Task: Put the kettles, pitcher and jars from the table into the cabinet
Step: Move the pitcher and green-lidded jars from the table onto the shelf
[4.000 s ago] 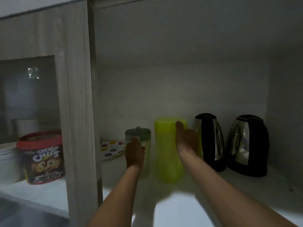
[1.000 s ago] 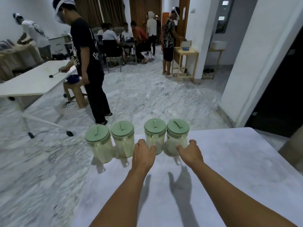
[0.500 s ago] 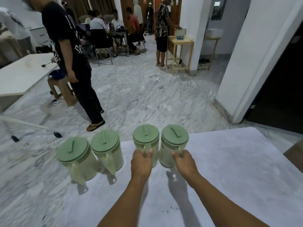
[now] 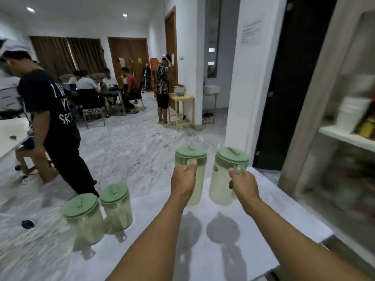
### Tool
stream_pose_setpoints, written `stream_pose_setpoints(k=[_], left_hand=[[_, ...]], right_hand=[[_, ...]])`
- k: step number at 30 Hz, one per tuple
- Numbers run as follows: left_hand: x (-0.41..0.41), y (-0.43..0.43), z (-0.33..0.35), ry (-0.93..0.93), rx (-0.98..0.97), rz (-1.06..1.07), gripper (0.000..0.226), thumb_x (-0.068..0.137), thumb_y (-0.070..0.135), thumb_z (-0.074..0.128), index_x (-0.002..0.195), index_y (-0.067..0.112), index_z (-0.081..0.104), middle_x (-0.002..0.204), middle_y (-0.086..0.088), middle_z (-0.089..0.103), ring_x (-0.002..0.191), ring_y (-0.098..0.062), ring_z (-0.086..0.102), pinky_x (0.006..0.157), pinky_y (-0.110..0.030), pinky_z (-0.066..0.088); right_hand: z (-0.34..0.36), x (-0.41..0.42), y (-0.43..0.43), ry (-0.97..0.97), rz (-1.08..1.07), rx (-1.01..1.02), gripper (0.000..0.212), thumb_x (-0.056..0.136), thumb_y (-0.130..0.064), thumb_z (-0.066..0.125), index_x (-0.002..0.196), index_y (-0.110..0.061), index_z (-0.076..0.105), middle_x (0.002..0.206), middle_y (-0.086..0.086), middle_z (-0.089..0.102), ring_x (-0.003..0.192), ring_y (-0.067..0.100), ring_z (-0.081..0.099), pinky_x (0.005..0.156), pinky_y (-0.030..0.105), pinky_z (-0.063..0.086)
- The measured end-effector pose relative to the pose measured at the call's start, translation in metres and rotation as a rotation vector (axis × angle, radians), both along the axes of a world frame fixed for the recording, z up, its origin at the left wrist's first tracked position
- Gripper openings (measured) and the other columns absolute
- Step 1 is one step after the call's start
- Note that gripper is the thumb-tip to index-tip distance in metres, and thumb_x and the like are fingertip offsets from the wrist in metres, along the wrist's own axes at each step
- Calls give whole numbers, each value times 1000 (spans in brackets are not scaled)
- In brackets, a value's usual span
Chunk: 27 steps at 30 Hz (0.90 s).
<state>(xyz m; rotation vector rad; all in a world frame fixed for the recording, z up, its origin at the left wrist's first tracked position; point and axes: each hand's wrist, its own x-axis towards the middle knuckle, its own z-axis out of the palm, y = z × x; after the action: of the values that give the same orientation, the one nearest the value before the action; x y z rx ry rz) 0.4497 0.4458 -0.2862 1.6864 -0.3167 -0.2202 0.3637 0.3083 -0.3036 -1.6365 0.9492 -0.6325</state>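
My left hand point(image 4: 183, 182) grips the handle of a clear jar with a green lid point(image 4: 197, 175), lifted above the white table point(image 4: 263, 224). My right hand point(image 4: 242, 184) holds a second green-lidded jar point(image 4: 220, 179) by its handle, also in the air. Their shadows fall on the tabletop below. Two more green-lidded jars point(image 4: 84, 217) point(image 4: 116, 205) stand on the table's left edge. The cabinet point(image 4: 332, 110) is at the right, blurred, with a white shelf point(image 4: 345, 136).
A person in a black shirt point(image 4: 52, 126) stands close to the table's left side. A white bucket point(image 4: 352, 113) and a dark package sit on the cabinet shelf. Other people, chairs and a small wooden table point(image 4: 180, 110) are farther back on the marble floor.
Both hands have lifted their jars off the table and the view has swung right, bringing the cabinet into sight. The other two jars stay on the table.
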Motion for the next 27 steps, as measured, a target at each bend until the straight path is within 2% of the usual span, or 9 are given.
stream_pose_setpoints(k=[2,5,7,10,13,16,21,25,27], left_hand=[[-30,-17,24,-10,-43,-73,35,98,39,52,72,16,56,69,-1,57,66,-20,54,63,-30,40],[-77,-49,52,-22,-102,-175,35,98,39,52,70,17,55,69,0,56,66,-19,53,64,-30,40],[-112,-74,68,-39,-126,-251,33,98,40,51,74,18,56,70,1,57,67,-19,54,64,-31,41],[-167,-116,87,-91,-165,-379,31,97,42,51,88,15,64,76,-1,59,76,-23,57,74,-34,47],[-226,-162,104,-107,-215,-491,38,95,43,52,103,10,68,86,-4,65,84,-25,61,82,-36,50],[-292,-212,118,-93,-273,-631,40,92,46,53,99,10,69,87,-9,68,83,-29,63,75,-31,45],[-415,-288,138,-81,-323,-805,35,95,44,53,77,16,62,73,-1,61,70,-19,57,66,-30,44],[-504,-346,142,-61,-361,-909,32,99,40,49,79,18,60,77,-2,59,73,-18,56,70,-33,47],[-541,-373,143,-43,-363,-929,34,100,39,48,74,20,57,75,-1,59,74,-21,57,73,-34,48]], right_hand=[[22,-38,-12,-66,-98,-47,32,93,-36,57,106,-7,63,101,18,69,97,37,65,76,38,47],[55,-101,-27,-117,-259,-147,34,88,-40,59,99,-9,65,93,16,70,90,37,66,74,40,52],[72,-143,-44,-136,-387,-195,35,85,-41,59,98,-9,66,95,16,71,91,37,67,78,44,55],[100,-211,-68,-163,-562,-237,32,92,-31,61,103,-2,68,100,18,72,91,34,66,72,32,45],[121,-283,-90,-142,-736,-305,35,92,-34,61,104,-3,68,104,18,71,87,32,62,71,31,41],[137,-354,-116,-138,-881,-358,33,92,-35,60,100,-4,66,106,19,70,97,37,64,74,33,43],[157,-474,-165,-114,-1076,-454,31,93,-35,58,101,-6,66,105,17,70,91,35,62,76,35,44],[164,-564,-208,-71,-1142,-526,25,94,-34,58,89,-9,61,98,16,70,83,31,58,72,31,39],[166,-603,-230,-53,-1165,-528,30,93,-34,58,91,-5,64,95,16,70,86,34,60,71,31,38]])
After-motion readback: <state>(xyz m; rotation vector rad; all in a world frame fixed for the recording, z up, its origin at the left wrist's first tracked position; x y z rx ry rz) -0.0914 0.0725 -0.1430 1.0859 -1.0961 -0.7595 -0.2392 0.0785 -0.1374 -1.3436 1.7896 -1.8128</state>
